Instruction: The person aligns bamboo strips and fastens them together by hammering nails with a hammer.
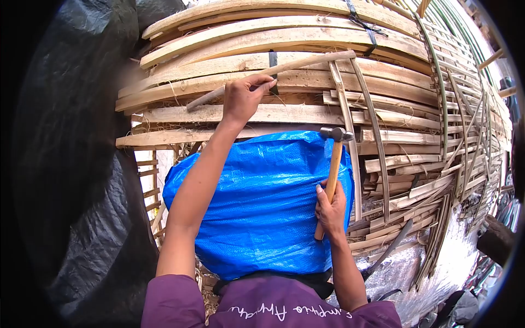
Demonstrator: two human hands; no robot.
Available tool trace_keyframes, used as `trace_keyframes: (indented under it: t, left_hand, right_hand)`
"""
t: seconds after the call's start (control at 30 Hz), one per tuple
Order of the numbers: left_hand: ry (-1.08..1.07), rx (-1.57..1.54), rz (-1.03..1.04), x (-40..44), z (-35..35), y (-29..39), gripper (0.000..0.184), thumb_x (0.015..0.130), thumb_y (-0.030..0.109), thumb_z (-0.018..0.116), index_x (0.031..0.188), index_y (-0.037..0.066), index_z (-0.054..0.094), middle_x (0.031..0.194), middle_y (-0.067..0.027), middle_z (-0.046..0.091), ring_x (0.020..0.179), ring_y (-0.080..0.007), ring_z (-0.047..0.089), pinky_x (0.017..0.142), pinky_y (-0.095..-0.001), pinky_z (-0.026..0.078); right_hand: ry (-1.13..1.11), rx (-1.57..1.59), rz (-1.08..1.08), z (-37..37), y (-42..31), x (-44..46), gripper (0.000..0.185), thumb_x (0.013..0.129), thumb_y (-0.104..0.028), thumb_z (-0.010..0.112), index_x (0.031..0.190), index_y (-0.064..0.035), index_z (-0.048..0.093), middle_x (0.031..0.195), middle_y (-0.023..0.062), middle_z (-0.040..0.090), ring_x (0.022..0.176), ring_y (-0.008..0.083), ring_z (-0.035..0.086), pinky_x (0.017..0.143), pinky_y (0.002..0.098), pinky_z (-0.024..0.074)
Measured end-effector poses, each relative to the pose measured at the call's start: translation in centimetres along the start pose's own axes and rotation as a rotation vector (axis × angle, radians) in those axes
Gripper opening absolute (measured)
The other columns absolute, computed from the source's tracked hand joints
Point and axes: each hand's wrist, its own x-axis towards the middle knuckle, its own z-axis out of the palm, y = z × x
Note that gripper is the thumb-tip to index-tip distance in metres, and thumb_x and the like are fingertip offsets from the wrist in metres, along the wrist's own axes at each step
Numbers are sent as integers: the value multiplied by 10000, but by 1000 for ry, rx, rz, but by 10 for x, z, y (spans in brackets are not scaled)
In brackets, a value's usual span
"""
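Observation:
My left hand (pixel 244 99) is closed in a pinch over the wooden slats, next to a round stick (pixel 306 60); what its fingertips hold, if anything, is too small to tell. My right hand (pixel 331 210) grips the wooden handle of a hammer (pixel 337 158), whose metal head points up and away from me. Blue plastic sheeting (pixel 257 191) covers my lap beneath both arms. The round stick is joined near its right end to two thin strips (pixel 373 120) that run down toward me.
Stacked wooden slats (pixel 219 115) stretch across the front, with dark ties around some. Black sheeting (pixel 104 218) hangs at the left. A lattice of thin strips (pixel 465 109) stands at the right, above silvery sheeting (pixel 396 273). A dark blade-like object (pixel 391 249) lies at the lower right.

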Motion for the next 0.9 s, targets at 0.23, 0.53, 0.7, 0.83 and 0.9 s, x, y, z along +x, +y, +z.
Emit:
trace_keyframes:
  t: [0.23,0.53,0.7,0.83,0.9]
  left_hand:
    - [67,273,207,54,-21,-56,133,891,160,745,940,38,757,916,-121,758,806,-238,744,715,-351,561]
    - [8,482,217,82,-27,-93,125,882,150,743,960,56,769,984,-116,759,860,-270,736,787,-365,581]
    - [33,438,298,83,-24,-105,129,881,160,745,958,60,773,965,-100,755,877,-269,720,787,-366,573]
    - [35,428,464,80,-28,-117,156,892,174,735,1000,67,773,1019,-88,734,947,-273,684,836,-374,552]
    - [2,455,468,74,-30,-118,179,898,187,730,1025,67,768,1061,-88,723,981,-277,671,868,-381,539]
  right_hand:
    - [21,31,82,2,-7,2,192,979,-137,656,1078,-61,510,662,-43,474,478,34,444,412,210,353]
    - [23,-5,122,7,-12,5,169,1000,-129,622,1071,-75,478,654,-34,441,433,31,385,373,201,326]
    - [47,17,144,8,-13,5,182,978,-101,645,1071,-71,492,651,-43,461,451,32,420,390,208,332]
    - [60,-13,145,10,-14,5,189,976,-117,653,1064,-68,493,668,-37,469,460,32,426,394,207,347]
    - [61,-39,134,10,-13,6,193,975,-124,657,1061,-68,493,676,-35,472,464,32,428,396,206,353]
